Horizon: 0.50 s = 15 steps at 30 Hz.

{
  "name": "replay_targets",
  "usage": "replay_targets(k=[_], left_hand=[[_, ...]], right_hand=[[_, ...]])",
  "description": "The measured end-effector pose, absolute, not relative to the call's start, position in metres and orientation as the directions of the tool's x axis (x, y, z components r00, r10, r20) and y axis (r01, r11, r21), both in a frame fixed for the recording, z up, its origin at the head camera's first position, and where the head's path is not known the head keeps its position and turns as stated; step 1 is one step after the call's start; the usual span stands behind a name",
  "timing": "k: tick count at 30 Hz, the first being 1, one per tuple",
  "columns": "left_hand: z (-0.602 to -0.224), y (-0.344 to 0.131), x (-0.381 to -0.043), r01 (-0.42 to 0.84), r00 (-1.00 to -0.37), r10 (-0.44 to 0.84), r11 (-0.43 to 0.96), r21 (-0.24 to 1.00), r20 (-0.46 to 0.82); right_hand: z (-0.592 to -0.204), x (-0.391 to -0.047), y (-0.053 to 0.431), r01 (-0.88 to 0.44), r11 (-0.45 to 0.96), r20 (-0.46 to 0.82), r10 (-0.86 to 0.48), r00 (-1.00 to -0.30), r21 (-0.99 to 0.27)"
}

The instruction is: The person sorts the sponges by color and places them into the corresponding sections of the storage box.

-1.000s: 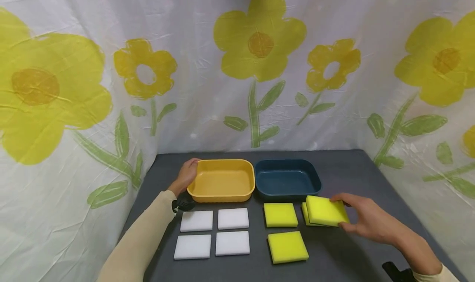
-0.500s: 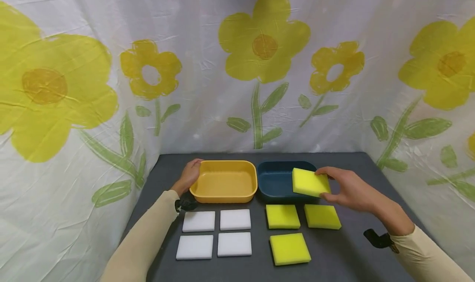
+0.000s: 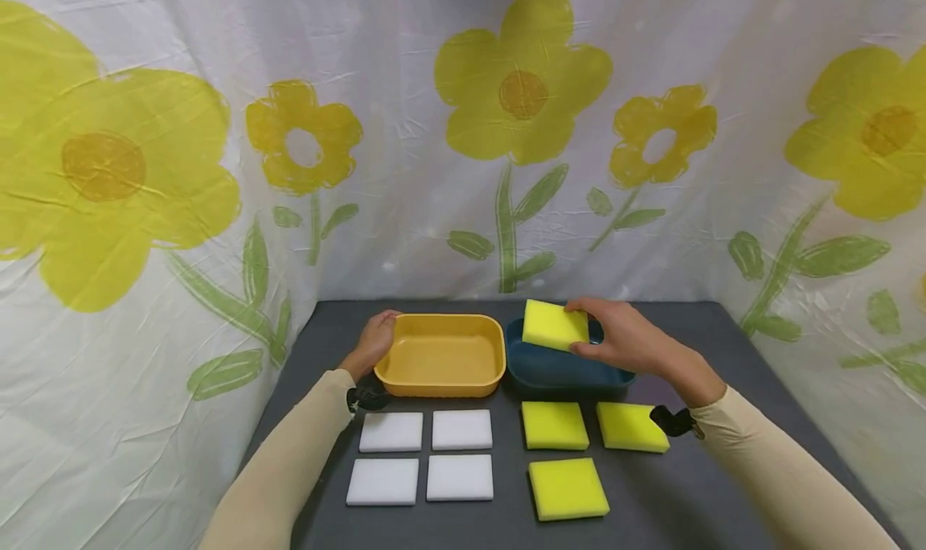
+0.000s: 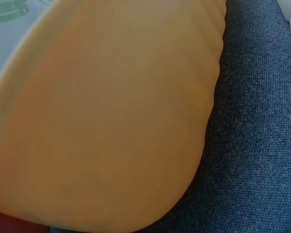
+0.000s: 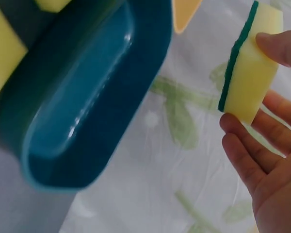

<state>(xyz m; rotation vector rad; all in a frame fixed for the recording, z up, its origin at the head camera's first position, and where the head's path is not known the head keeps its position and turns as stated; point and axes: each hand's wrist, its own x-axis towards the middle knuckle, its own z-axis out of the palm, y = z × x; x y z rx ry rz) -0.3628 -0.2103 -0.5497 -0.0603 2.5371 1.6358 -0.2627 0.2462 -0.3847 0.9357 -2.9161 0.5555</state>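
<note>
The left hand [image 3: 372, 345] lies against the left end of a yellow, round-cornered rectangular tray [image 3: 441, 365], fingers at its rim; how tightly they bend there I cannot tell. The left wrist view adds the tray's rippled outer wall. In front lie four flat white rectangular pads [image 3: 391, 432], two by two. Just right stands a glossy dark blue tray [image 3: 564, 373], its inner floor partly showing. Over its far left part, the right hand [image 3: 625, 337] pinches a yellow rectangular foam sponge [image 3: 548, 325] between thumb and fingers; only the right wrist view reveals its green scouring layer. Nearer lie three yellow sponges [image 3: 555, 426], with bare dark grey tabletop [image 3: 658, 502] on their right.
</note>
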Motion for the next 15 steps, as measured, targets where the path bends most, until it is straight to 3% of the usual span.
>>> replay_targets(k=[15], left_hand=[[-0.548,-0.211,-0.361,-0.11,-0.99,0.034,0.414,0.904,-0.137]], right_hand=[[-0.411,-0.304,0.171,-0.616,0.715,0.103,-0.622,-0.776,-0.33]])
